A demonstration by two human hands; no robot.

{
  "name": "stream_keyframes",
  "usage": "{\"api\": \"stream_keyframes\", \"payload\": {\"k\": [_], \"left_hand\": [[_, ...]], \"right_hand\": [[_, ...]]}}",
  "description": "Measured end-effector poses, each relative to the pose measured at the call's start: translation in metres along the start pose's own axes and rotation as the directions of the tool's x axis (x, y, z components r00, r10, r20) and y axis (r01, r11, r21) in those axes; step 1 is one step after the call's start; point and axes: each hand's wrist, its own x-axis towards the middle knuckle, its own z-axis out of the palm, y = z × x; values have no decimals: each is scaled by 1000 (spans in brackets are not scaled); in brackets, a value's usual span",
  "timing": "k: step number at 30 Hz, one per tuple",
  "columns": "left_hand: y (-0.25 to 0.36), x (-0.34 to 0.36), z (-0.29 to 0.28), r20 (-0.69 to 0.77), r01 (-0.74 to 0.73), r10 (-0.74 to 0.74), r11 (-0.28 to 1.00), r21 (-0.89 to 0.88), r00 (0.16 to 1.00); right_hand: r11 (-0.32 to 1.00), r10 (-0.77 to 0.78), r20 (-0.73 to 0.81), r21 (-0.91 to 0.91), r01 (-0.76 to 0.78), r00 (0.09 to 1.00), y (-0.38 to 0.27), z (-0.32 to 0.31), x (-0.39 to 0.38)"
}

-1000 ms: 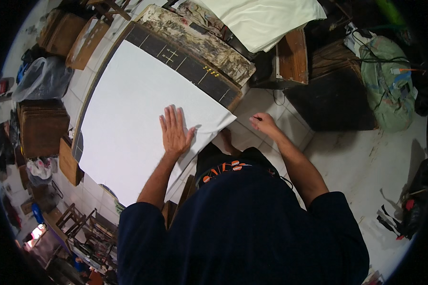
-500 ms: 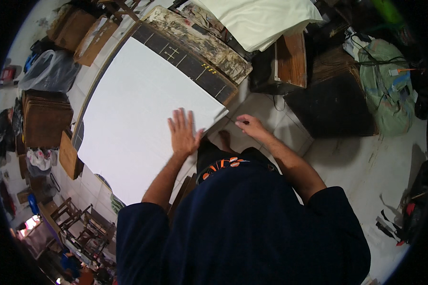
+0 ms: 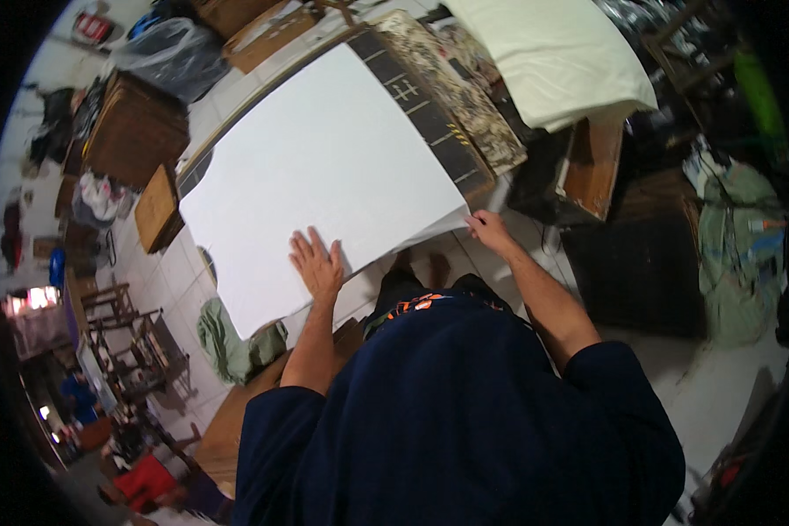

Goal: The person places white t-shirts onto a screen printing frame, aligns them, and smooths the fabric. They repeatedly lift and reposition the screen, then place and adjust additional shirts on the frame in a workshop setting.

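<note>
A large white cloth piece (image 3: 324, 167) lies spread over a dark board (image 3: 403, 88) that carries pale marks along its far right side. My left hand (image 3: 317, 266) rests flat on the cloth near its front edge, fingers stretched out. At the cloth's right corner, my right hand (image 3: 489, 231) pinches the edge between thumb and fingers. Along the near side, between the two hands, the cloth's edge hangs a little past the board.
Behind the board stands a paint-stained plank (image 3: 447, 88), with a pile of cream cloth (image 3: 561, 61) to its right. A black panel (image 3: 636, 276) leans farther right. Green cloth (image 3: 228, 337) lies below the left end, and a wooden board (image 3: 158, 209) stands at the left.
My right hand has closed on the cloth's right corner, which it was apart from before. My left hand has slid along the cloth toward the near left. The whole view has turned.
</note>
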Motion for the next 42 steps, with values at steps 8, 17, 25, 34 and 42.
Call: {"api": "stream_keyframes", "payload": {"k": [8,17,25,34,42], "left_hand": [[-125,-81,-25,-21,800,-802,597,-57,597],[-135,-57,-20,-192,749,-728,658,70,658],[-67,-31,-32,-43,86,-91,992,-94,995],[-161,-6,-39,-131,636,-631,772,-5,765],[-158,17,-35,-151,741,-733,671,-6,663]], "right_hand": [[855,173,375,-517,50,911,-9,-8,4],[899,-2,599,-350,264,801,-138,36,-11],[374,-541,109,-857,354,834,-169,115,29],[154,-659,454,-699,699,599,-251,170,126],[-88,-629,620,-656,749,469,-372,238,303]]}}
